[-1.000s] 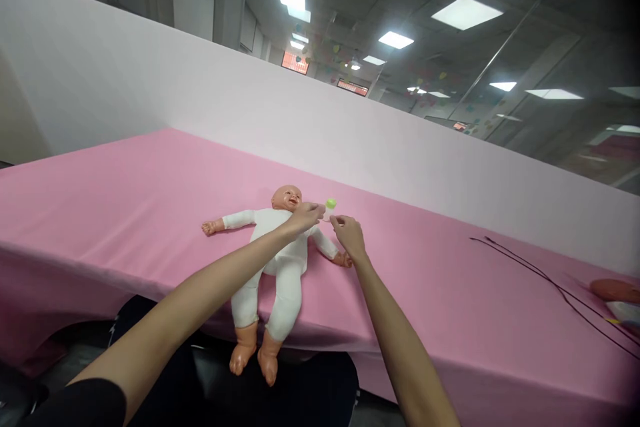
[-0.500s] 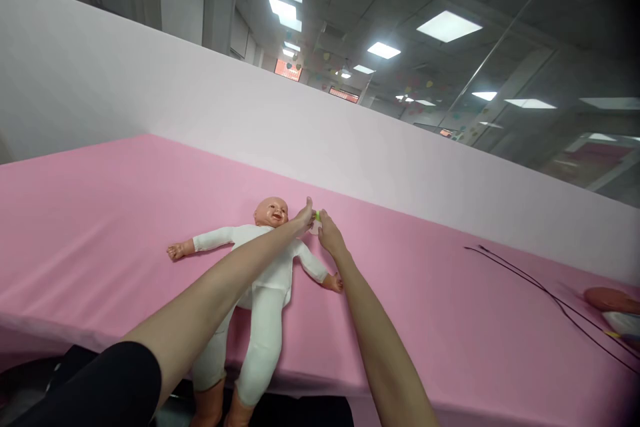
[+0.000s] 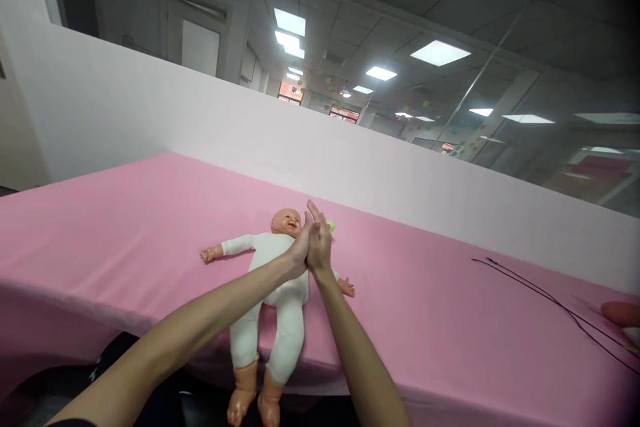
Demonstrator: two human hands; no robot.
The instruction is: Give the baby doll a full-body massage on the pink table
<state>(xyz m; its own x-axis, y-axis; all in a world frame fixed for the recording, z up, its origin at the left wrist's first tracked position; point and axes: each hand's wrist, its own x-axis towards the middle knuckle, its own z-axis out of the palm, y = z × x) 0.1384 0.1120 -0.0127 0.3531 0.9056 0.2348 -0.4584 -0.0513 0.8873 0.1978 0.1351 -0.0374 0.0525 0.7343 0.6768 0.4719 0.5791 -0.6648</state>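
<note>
My left hand (image 3: 301, 240) and my right hand (image 3: 320, 243) are pressed palm to palm, fingers stretched out and pointing away from me. They are over the upper body of a baby doll (image 3: 275, 250) that lies on its back in a white suit, face up. Its far shoulder is partly hidden behind my hands and wrists. Just past my right hand, a small bright green cap (image 3: 331, 225) shows on the pink cover; whatever is under it is mostly hidden by my fingers.
A pink-covered table (image 3: 415, 307) runs along a low white wall (image 3: 380, 160). Thin black cords (image 3: 530, 280) lie at the right, leading toward a partly visible second doll-like object (image 3: 620, 313). The doll's feet hang over the near edge.
My hands have let go of the small green-capped container and come together palm to palm. The view has shifted a little, so the doll appears farther right.
</note>
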